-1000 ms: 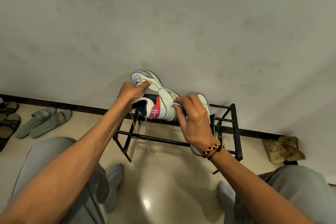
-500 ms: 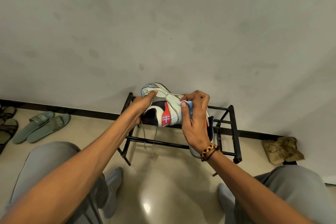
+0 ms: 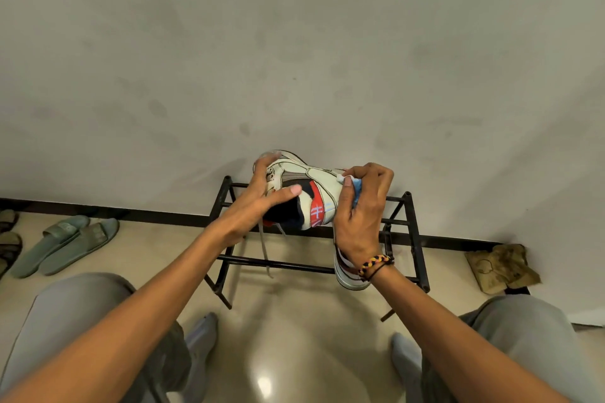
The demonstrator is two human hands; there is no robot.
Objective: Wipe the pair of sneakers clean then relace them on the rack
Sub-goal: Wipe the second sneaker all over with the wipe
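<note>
L hand [image 3: 252, 206] fingers now spread off sneaker [image 3: 307, 193]; R hand [image 3: 360, 209] still wiping.

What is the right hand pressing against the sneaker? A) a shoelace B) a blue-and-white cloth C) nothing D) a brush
B: the right hand grips a blue-and-white cloth against the side of the sneaker, which the left hand steadies above the rack.
</note>
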